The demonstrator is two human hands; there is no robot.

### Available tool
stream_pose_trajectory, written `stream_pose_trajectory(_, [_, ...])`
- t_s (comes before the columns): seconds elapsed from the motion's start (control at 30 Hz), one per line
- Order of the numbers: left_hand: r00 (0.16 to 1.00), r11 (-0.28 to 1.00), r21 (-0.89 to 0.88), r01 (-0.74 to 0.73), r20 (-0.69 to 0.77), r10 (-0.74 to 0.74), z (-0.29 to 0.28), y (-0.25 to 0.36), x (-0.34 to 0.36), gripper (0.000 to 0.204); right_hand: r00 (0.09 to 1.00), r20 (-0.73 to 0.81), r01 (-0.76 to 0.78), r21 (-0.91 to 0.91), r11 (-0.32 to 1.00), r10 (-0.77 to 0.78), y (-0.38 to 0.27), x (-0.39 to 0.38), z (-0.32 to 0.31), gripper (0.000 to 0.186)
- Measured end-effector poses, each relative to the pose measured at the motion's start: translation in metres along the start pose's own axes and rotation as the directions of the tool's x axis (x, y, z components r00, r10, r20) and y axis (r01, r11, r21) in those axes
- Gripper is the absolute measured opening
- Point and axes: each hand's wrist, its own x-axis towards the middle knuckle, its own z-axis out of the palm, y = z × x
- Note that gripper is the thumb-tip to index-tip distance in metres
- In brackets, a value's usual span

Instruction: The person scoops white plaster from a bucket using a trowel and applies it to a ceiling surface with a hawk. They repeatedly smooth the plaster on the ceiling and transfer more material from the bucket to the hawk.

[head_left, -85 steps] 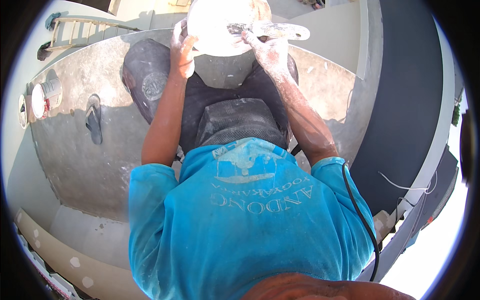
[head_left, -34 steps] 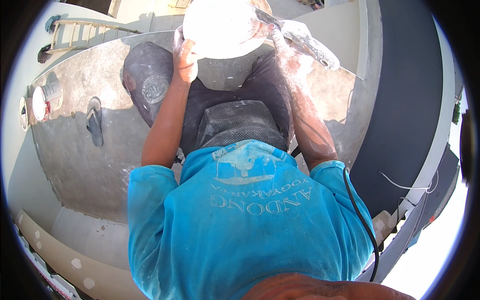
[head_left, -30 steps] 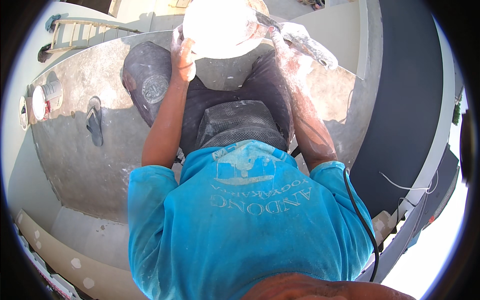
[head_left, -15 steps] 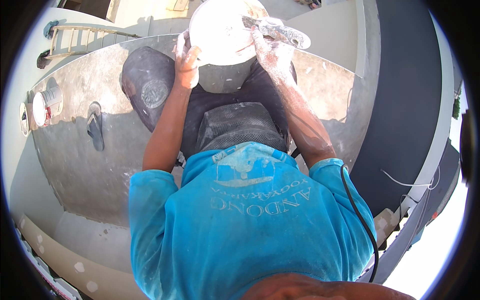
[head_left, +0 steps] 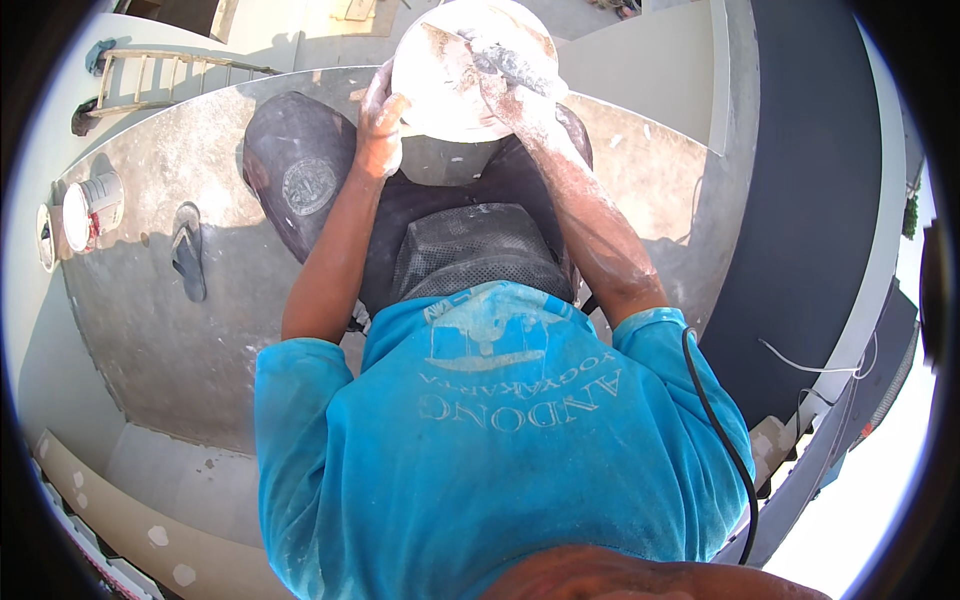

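Observation:
A round white bucket (head_left: 435, 118) is held out above my knees, its inner side smeared with white paste. The fingers of my left hand (head_left: 382, 125) are closed on the bucket's left edge. My right hand (head_left: 522, 105), coated in white, grips a paste-covered putty knife (head_left: 515, 62) over the bucket's opening. The blade is hard to make out against the bright paste. Both forearms reach up from the blue shirt's sleeves, and the right one is dusted white.
On the grey concrete floor (head_left: 150, 330) at the left lie a dark flip-flop (head_left: 188, 258) and a tipped white container (head_left: 92, 212). A wooden ladder (head_left: 175, 80) lies beyond the floor's far left edge. A dark panel (head_left: 815, 200) runs along the right; a black cable (head_left: 722, 430) hangs by my right sleeve.
My right hand has swung the putty knife left, from sticking out past the bucket's right edge to over its opening. The bucket has shifted slightly right and nearer.

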Motion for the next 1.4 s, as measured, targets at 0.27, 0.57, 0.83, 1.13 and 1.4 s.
stream_pose_trajectory(0.27, [0.999, 1.0, -0.008, -0.017, 0.029, 0.018, -0.008, -0.005, 0.005, 0.06, 0.944, 0.329, 0.016, -0.155, 0.988, 0.037, -0.013, -0.009, -0.011, 0.024])
stream_pose_trajectory(0.57, [1.0, 0.997, -0.074, 0.002, 0.002, -0.002, -0.002, -0.004, 0.001, 0.054, 0.855, 0.518, 0.458, -0.727, 0.511, -0.03, -0.002, -0.027, -0.041, 0.025])
stream_pose_trajectory(0.83, [0.999, 0.998, -0.056, -0.026, -0.026, 0.025, 0.0, -0.009, 0.0, 0.058, 0.998, 0.05, -0.024, -0.128, 0.991, 0.031, -0.049, -0.022, -0.017, 0.024])
stream_pose_trajectory(1.13, [0.999, 0.998, -0.05, -0.034, -0.038, 0.032, -0.003, -0.007, 0.001, 0.048, 0.996, 0.057, -0.056, -0.266, 0.962, 0.073, -0.038, -0.014, -0.033, 0.018])
stream_pose_trajectory(1.4, [0.996, 0.991, -0.098, -0.093, -0.004, 0.093, -0.006, -0.013, 0.004, 0.059, 0.995, 0.033, 0.103, -0.201, 0.974, -0.098, -0.045, -0.007, -0.036, 0.022])
